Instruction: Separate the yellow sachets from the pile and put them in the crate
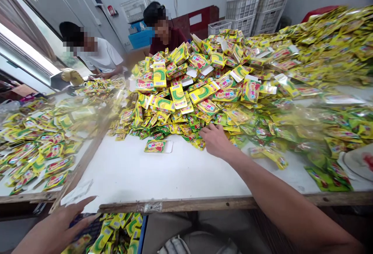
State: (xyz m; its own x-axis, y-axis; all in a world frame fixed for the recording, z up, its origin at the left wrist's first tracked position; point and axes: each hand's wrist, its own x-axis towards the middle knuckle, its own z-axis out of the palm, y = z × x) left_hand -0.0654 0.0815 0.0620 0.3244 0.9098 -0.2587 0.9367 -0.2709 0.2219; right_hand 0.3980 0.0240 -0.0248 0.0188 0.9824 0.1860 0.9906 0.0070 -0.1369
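Observation:
My left hand point(58, 225) is at the lower left with its thumb and fingers apart, above a blue crate point(142, 232) of small yellow-green boxes point(106, 236). A blurred box point(78, 242) lies or drops just below it. My right hand point(215, 140) reaches to the front edge of the heap, its fingers loosely bent and touching small foil sachets point(198, 144); some fingertips are hidden among them. Printed yellow boxes point(177, 96), some with open white flaps, are piled over the sachets. One box point(155, 146) lies alone on the white tabletop point(140, 180), its flap open.
A wooden strip point(87, 153) divides the table; more boxes point(55, 151) cover the left side. Sachets point(329, 51) are heaped high at right. Two people point(100, 53) point(175, 36) sit across the table. White plastic crates point(243, 3) are stacked behind.

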